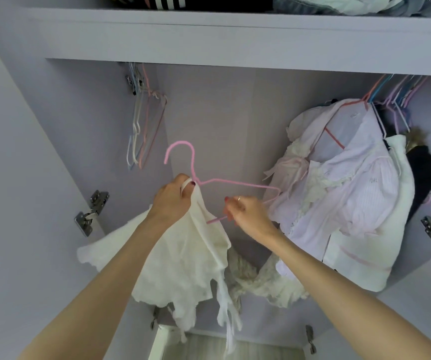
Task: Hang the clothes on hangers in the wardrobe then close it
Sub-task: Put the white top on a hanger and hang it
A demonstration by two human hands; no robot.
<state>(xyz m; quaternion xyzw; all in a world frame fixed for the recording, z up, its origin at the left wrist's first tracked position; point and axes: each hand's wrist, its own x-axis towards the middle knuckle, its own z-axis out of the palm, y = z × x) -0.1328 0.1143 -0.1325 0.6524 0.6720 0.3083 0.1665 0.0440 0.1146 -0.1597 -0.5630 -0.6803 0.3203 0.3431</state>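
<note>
I hold a pink hanger (183,157) up inside the open wardrobe (222,105). A cream knitted garment (183,255) drapes down from the hanger's left shoulder. My left hand (174,201) grips the garment's top edge against the hanger just below the hook. My right hand (248,216) pinches the hanger's lower bar near its right end. The garment's right side hangs loose, off the hanger. Its lower hem and strings dangle between my forearms.
Several bare hangers (144,126) hang at the rail's left end. A white and pink shirt (352,190) and darker clothes hang at the right. A lacy cream cloth (261,281) lies below. Folded clothes sit on the top shelf (235,19). Door hinges (91,211) flank the opening.
</note>
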